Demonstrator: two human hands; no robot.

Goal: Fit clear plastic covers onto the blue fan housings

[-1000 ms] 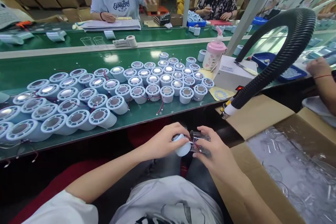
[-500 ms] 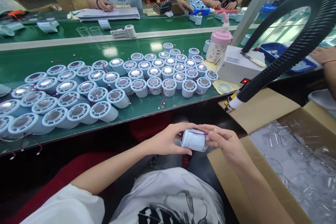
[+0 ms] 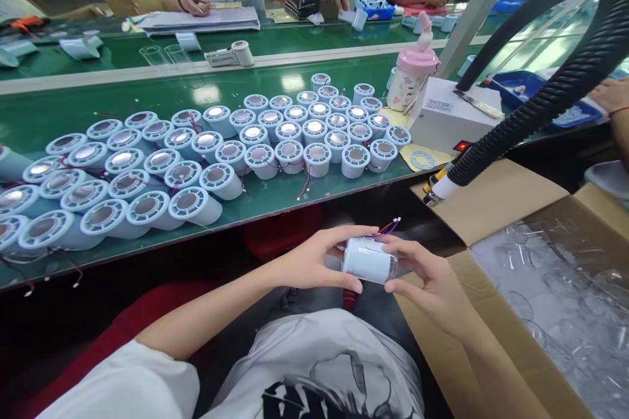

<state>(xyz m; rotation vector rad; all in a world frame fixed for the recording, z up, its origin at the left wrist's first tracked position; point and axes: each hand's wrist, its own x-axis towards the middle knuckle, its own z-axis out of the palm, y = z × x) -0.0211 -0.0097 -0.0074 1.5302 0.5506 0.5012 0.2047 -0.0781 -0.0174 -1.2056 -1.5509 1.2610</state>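
Between my hands, above my lap, is a light-blue cylinder in a clear sleeve (image 3: 367, 260), lying on its side. My left hand (image 3: 319, 258) is wrapped round its left end, thumb below and fingers above. My right hand (image 3: 425, 275) grips the clear right end between thumb and fingers. Thin red and purple wires with small white plugs (image 3: 392, 226) stick up from the top of the cylinder, by my right fingertips. On the green bench in front stand many similar light-blue cylinders (image 3: 317, 154) with round silvery discs on top; several have loose wires.
To the right, an open cardboard box (image 3: 457, 288) holds clear plastic sleeves (image 3: 535, 288). Above it hangs a black corrugated hose (image 3: 531, 124), beside a white machine box (image 3: 437, 121) and a pink-lidded cup (image 3: 411, 75). Co-workers sit across the bench; another person's hand is at the right edge.
My right hand has shifted from the wires to grip the clear end, thumb now below. The wires, earlier along the cylinder's side, now point up. Across the bench, a co-worker's hand has lifted a light-blue part.
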